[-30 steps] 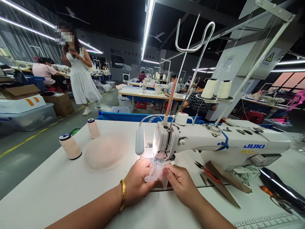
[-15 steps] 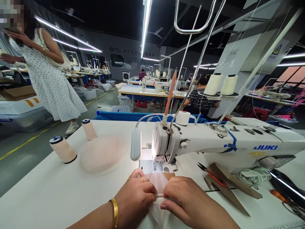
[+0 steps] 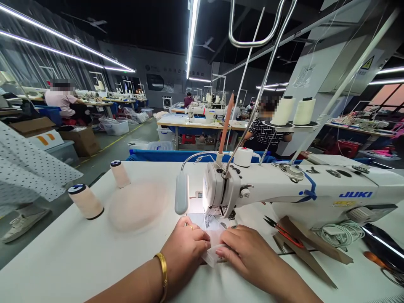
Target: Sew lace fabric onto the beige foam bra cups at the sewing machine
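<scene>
A sheer white piece of fabric [image 3: 216, 240] runs from under the needle area of the white sewing machine [image 3: 277, 185] toward me. My left hand [image 3: 186, 244], with a ring and a gold bangle, pinches its left side. On the right edge, my right hand [image 3: 244, 248] grips the same fabric between thumb and curled fingers. Both hands rest close to the table, just in front of the lit needle plate. A grey lamp [image 3: 181, 194] hangs left of the machine head. The fabric's far end is hidden beneath the presser foot area.
Two thread cones [image 3: 86, 202] stand at left beside a blurred pale round patch [image 3: 139, 206]. Right of my hands lie red-handled thread snips [image 3: 287, 233], brown card pieces [image 3: 312, 256] and a coiled cable [image 3: 342, 233]. A person in a dotted skirt [image 3: 28, 164] is at far left.
Both hands have moved slightly forward toward the needle, and less fabric hangs on my side of them. The person in the dotted skirt has moved left, mostly out of view.
</scene>
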Motion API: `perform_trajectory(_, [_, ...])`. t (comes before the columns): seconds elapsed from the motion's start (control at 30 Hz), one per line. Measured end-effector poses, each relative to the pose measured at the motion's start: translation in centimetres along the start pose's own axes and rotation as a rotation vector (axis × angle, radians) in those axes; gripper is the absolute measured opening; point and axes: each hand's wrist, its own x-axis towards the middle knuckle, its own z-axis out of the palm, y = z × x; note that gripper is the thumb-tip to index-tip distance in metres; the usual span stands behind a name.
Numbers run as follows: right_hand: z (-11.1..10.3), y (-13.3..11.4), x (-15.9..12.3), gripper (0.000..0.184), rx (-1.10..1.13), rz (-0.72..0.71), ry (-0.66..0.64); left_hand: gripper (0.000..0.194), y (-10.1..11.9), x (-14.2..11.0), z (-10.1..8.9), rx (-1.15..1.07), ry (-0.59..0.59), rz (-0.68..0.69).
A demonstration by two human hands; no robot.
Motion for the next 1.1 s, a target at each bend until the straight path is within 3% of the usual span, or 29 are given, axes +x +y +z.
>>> perform_trajectory(0.2, [-0.6,-0.6,0.0,0.016,0.067,0.051,-0.015,0.025,-1.1,0.3,0.1,0.029,-0.034,-0.018])
perform_trajectory(0.3, [0.0,-1.0,0.2,0.060,0.197,-0.010,0.027,0.026,-1.6,0.4,0.1,0.012,-0.066,-0.051])
perform_trajectory(0.33, [0.5,-1.0,0.3,0.063,0.204,-0.033,0.050,0.026,-1.8,0.4,0.1,-0.011,-0.075,-0.075])
perform_trajectory(0.43, [2.0,-0.6,1.0,0.026,0.172,-0.035,0.123,0.025,-2.0,0.7,0.0,-0.137,-0.115,-0.204])
perform_trajectory(0.6, [2.3,-0.3,1.9,0.026,0.329,0.111,0.247,0.026,-2.1,1.3,-0.5,-0.229,-0.149,-0.352])
perform_trajectory(0.83, [1.4,-0.7,1.6,0.028,0.366,0.042,0.269,0.027,-2.1,1.1,-0.4,-0.176,-0.114,-0.257])
perform_trajectory(0.97, [0.9,-0.8,0.8,0.020,0.237,-0.116,0.130,0.026,-1.3,0.3,-0.7,-0.057,-0.093,-0.104])
perform_trajectory(1.1, [0.1,-1.3,0.1,0.015,0.125,-0.118,0.006,0.028,-0.3,-0.8,-1.0,-0.039,-0.133,-0.011])
